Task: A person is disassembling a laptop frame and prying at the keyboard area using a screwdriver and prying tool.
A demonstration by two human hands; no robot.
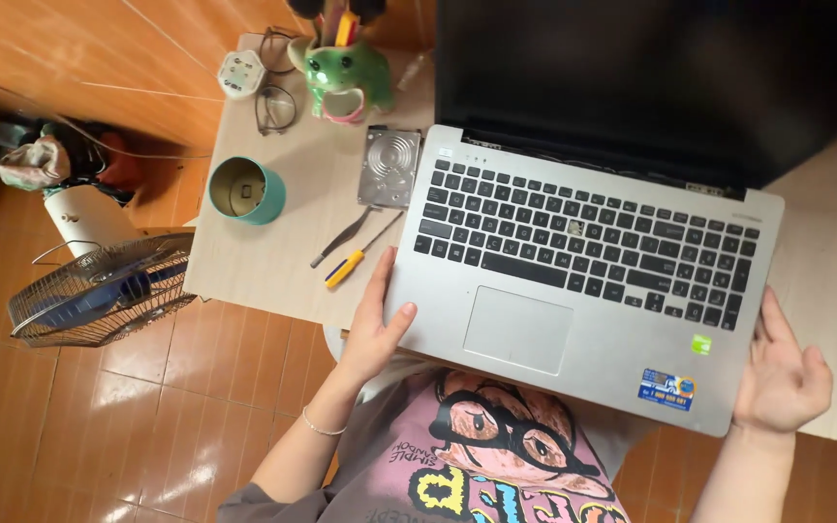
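An open silver laptop [573, 271] with a dark screen lies on a pale wooden desk [273, 261], its front edge hanging over my lap. My left hand [372, 324] grips the laptop's left front corner, thumb on the palm rest. My right hand [782, 378] holds the right front corner, fingers against the side edge. One key near the middle of the keyboard looks bare. Stickers sit on the right palm rest.
Left of the laptop lie a bare hard drive [389, 167], tweezers [341, 235] and a yellow-handled screwdriver [351, 263]. A teal tin [245, 190], glasses [275, 107], a white plug adapter [241, 74] and a green frog pen holder [346, 73] stand behind. A floor fan [99, 291] stands left.
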